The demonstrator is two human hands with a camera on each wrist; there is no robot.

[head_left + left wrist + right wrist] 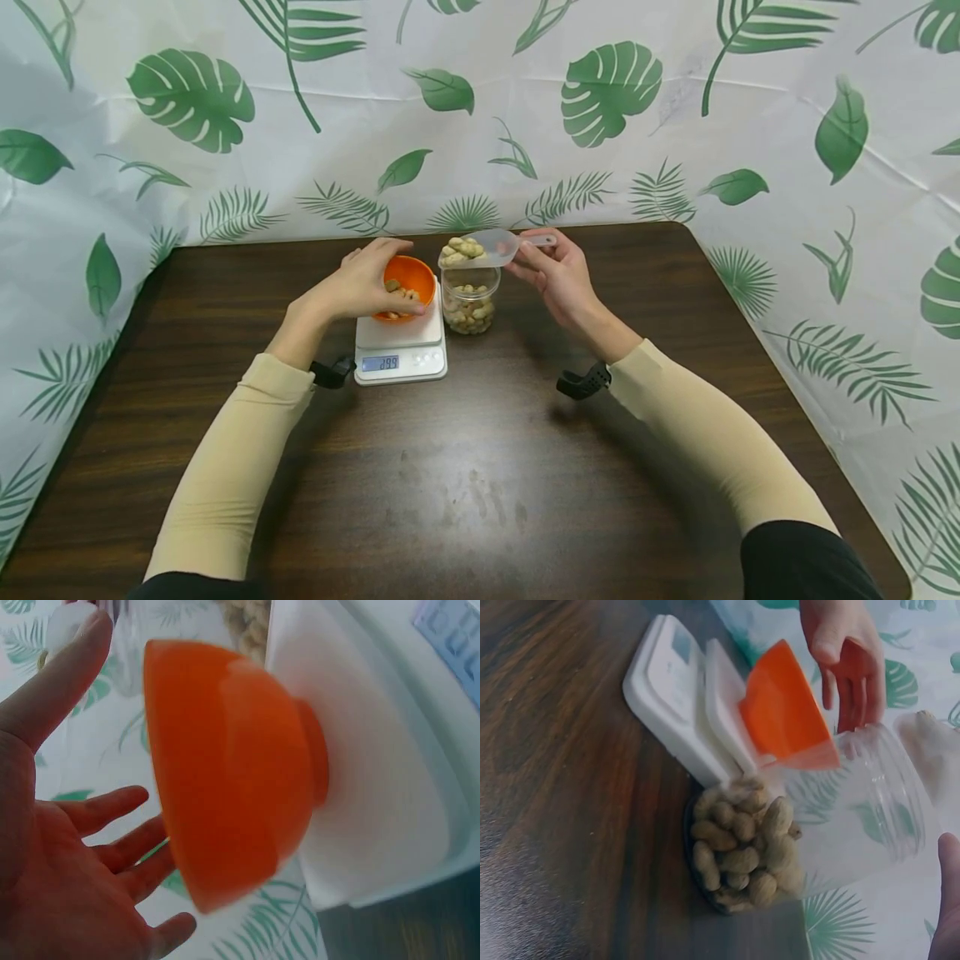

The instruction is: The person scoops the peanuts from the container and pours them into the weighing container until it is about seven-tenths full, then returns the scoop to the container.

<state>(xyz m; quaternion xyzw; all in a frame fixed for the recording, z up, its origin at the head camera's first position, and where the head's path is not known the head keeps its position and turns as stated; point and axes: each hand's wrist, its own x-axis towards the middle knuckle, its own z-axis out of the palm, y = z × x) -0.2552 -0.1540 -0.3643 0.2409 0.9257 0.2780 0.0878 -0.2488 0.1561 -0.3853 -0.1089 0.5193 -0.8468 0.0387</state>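
Scoop (499, 248): pinched by right hand (561, 277) above jar (491, 293), near far edge of table (637, 262); best carried level lest peanuts (460, 250) spill. Bowl (411, 265), on scale (397, 333): flanked by left hand (352, 286), fingers loosely spread, nothing gripped.

A dark brown wood-grain table (540, 533) with a rounded far-right corner stands before a creased white sheet (517, 87) printed with green monstera leaves (611, 93), palm fronds (322, 35) and plain oval leaves (842, 132). The sheet also flanks the table on both sides. Pale light (472, 467) gleams off the wood.
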